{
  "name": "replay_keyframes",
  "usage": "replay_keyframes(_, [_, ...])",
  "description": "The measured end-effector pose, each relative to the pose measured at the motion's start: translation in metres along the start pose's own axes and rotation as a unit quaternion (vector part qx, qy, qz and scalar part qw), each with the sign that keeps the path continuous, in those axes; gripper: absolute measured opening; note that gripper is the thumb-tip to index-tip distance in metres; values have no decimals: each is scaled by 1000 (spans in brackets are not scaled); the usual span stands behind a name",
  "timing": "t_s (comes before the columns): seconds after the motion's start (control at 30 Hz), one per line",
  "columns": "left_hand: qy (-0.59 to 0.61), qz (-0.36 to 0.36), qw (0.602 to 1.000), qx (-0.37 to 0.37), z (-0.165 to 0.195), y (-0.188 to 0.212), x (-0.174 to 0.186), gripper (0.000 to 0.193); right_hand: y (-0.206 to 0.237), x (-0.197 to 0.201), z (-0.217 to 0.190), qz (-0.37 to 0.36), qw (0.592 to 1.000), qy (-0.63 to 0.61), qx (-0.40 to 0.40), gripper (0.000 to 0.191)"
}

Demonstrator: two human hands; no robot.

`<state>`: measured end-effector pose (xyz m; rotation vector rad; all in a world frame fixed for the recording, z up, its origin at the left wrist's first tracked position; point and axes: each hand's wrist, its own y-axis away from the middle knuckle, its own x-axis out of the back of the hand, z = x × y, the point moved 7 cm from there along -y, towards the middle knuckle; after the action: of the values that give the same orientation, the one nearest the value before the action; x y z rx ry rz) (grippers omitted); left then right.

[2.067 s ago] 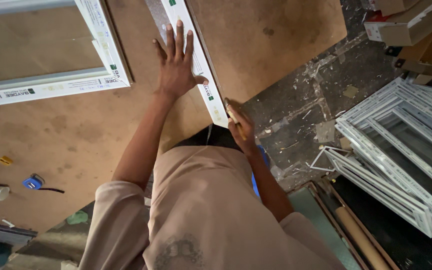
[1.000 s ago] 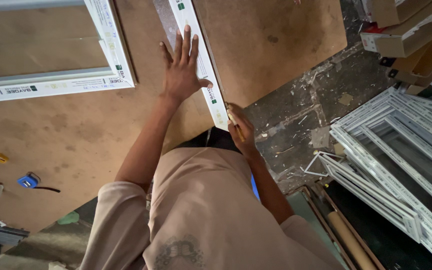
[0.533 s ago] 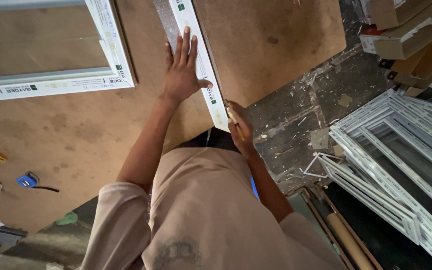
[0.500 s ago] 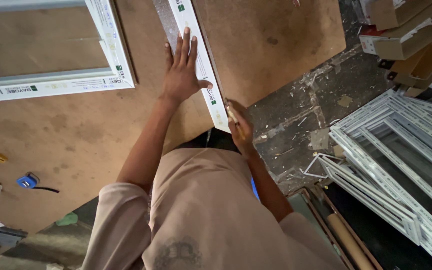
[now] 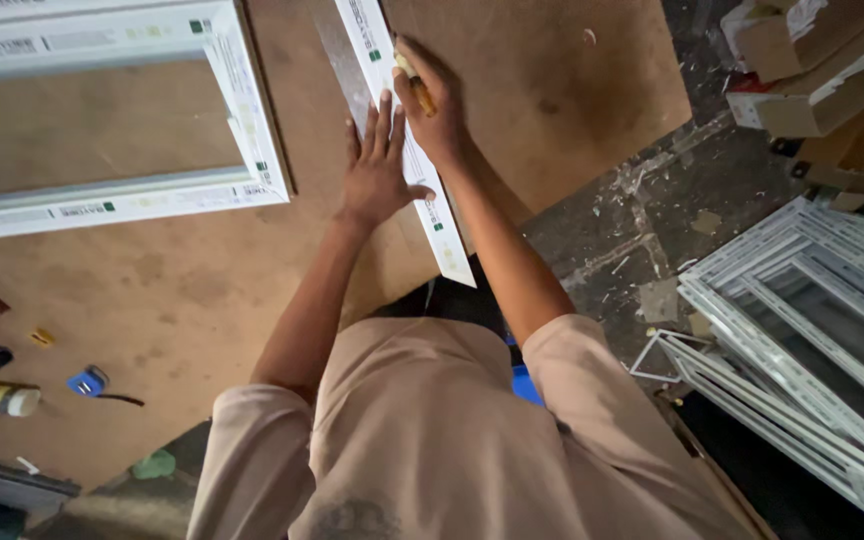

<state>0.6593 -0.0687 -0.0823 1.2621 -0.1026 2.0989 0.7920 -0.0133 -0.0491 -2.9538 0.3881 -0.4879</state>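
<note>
On the brown bench (image 5: 182, 300) lie a white window frame (image 5: 242, 130) at the left and a long white strip (image 5: 407, 150) running off the near edge. Left hand (image 5: 377, 170) presses flat on the strip, fingers spread. Right hand (image 5: 432, 100), beside it, pinches a pencil (image 5: 418, 90) against the strip.

Cardboard boxes (image 5: 812, 60), brown with white tape strips, stood stacked far right of the white window frame (image 5: 242, 130). Small green-and-grey printed labels (image 5: 87, 209) ran along that frame's rails. Similar labels (image 5: 434, 210) marked the white profile strip (image 5: 422, 180) just right of it.
</note>
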Motion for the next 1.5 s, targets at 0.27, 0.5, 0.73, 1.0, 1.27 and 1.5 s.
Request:
replay_keyframes(0.27, [5,30,999,-21,-3,3,-4,142,-7,-1,12,-7,999,-52,16,30])
replay_keyframes(0.5, [3,28,999,-23,-3,3,0,141,-21,-3,16,-41,997,-39,-49,31])
replay_keyframes(0.73, [1,23,1000,-16,0,3,4,141,-20,-8,22,-38,995,-66,-70,32])
replay_keyframes(1.0, [-57,11,998,13,9,-2,2,138,-15,-6,11,-18,999,13,27,31])
replay_keyframes(1.27, [-187,-7,982,40,28,-7,16,128,-53,-27,-3,16,986,135,95,31])
replay_keyframes(1.5, [-207,-27,977,47,33,-12,27,134,-108,-47,0,20,992,105,72,29])
